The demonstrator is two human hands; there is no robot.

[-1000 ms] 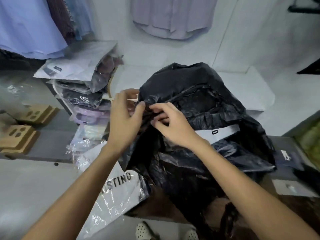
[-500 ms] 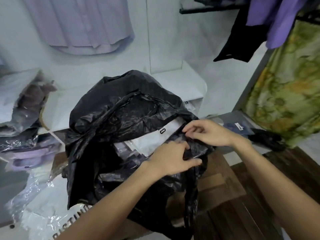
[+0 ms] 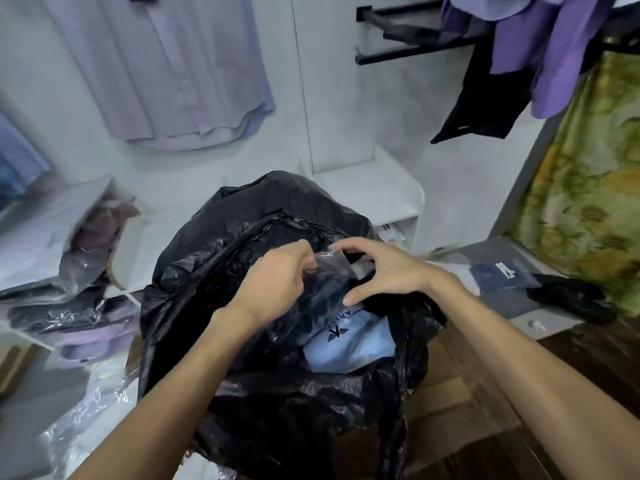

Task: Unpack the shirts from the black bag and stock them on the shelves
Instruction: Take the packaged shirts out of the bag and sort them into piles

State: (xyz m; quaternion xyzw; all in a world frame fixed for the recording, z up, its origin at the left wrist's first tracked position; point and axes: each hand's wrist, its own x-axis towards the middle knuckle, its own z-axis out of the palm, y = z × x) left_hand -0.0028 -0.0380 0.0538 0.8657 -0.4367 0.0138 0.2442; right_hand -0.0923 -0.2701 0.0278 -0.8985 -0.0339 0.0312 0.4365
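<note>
At the left a stack of bagged shirts lay on the white shelf, beside the black bag that stood open in front of you. Your left hand pinched the clear sleeve of a dark packed shirt at the bag's mouth, while your right hand hovered spread over it, fingers loosely curved. That slippery, light, floppy film probably needed a hold along both side edges; a pale blue packed shirt lay deeper inside.

Clothing shop: hung shirts, wall rails, stacked bagged shirts.
</note>
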